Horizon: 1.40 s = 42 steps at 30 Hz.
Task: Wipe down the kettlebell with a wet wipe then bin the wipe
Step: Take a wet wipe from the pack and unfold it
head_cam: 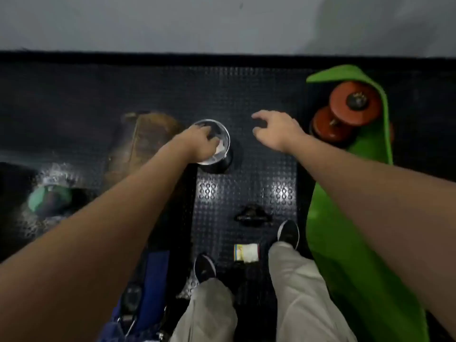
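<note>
My left hand (199, 141) reaches into a small round metal bin (223, 161) on the black studded floor mat. Its fingers curl down inside the rim, and the white wet wipe (220, 149) shows crumpled just under the palm. My right hand (276, 130) hovers to the right of the bin with its fingers spread and nothing in it. The black kettlebell (252, 215) stands on the mat nearer to me, just ahead of my right shoe. A white and yellow wipe packet (246, 253) lies between my feet.
A green mat (350, 243) runs along the right, with an orange dumbbell (345, 112) on its far end. A brown bag (145, 141) lies left of the bin, a blue bag (150, 287) by my left leg, and a green-capped object (49, 197) far left. A grey wall (222, 23) closes the far side.
</note>
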Tool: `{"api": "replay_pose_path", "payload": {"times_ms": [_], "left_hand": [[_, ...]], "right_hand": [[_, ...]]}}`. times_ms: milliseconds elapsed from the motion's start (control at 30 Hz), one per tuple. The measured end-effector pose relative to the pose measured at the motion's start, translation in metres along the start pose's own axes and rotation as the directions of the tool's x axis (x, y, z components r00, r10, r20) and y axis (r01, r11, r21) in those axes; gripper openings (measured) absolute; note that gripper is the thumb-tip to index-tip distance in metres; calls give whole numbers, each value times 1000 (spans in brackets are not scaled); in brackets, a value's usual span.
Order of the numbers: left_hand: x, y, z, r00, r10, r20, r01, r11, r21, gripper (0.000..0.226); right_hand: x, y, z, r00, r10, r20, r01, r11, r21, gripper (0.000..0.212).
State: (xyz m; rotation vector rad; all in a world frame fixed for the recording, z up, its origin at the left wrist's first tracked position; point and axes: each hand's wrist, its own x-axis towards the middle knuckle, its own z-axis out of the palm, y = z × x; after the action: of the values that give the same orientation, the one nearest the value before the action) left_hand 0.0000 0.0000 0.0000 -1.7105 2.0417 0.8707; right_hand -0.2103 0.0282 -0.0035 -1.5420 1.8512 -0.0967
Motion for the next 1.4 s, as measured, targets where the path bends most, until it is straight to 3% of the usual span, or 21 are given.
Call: {"api": "replay_pose_path", "payload": {"times_ms": [200,433,700,1033,1200,1400], "left_hand": [[14,-85,197,982,-28,187,48,993,-106,56],[11,-126,357,966,-12,257,50,989,-140,59],[9,-131,506,956,-107,273,167,964,-206,50],[57,-119,648,973,-118,200,182,923,-339,35],[92,-122,699,984,-105,142,147,934,-325,24],[131,-124,741,998,50,47,-44,992,-120,32]], "right_hand": [[-32,89,203,981,154,117,-168,978,124,45],[-69,154,359,964,251,87,-265,929,257,29],[-94,232,475,911,387,146,-413,858,305,26],[-80,328,609,809,530,253,-587,732,344,33],[-71,353,660,769,623,147,-607,636,476,26],[-54,378,705,820,572,-14,-468,685,559,33]]}}
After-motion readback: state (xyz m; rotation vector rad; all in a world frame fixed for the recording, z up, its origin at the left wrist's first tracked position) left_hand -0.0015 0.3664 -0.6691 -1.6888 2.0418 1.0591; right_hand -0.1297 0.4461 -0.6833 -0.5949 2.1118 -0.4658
